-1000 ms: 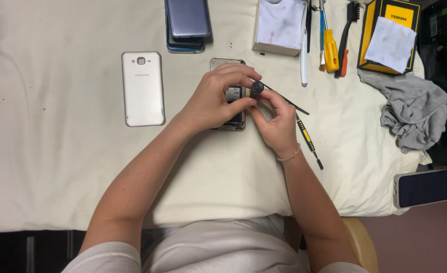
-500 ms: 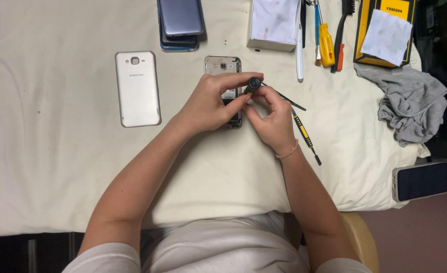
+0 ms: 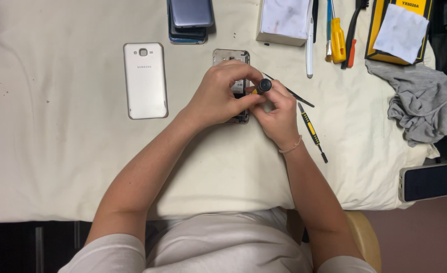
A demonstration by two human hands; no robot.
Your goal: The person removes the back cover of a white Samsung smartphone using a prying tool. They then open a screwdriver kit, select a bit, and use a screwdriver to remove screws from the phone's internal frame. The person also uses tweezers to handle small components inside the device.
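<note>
An opened phone body (image 3: 231, 56) lies on the cream cloth, mostly covered by my hands. My left hand (image 3: 218, 96) rests on it and pinches the shaft of a small screwdriver whose round black cap (image 3: 264, 85) points up at the camera. My right hand (image 3: 279, 111) grips the same screwdriver from the right side. The tip of the screwdriver and the spot it touches are hidden by my fingers. A white phone back cover (image 3: 145, 80) lies face down to the left of my hands.
Stacked dark phones (image 3: 189, 19) and a white box (image 3: 283, 20) sit at the far edge. A thin black tool (image 3: 297, 96) and a yellow-black screwdriver (image 3: 312, 131) lie right of my hands. Further right: yellow tools (image 3: 338, 38), grey rag (image 3: 420, 101), phone (image 3: 428, 182).
My hands and the screwdriver stay on the phone body; the screwdriver has tilted more upright so its cap faces the camera. The view has shifted slightly.
</note>
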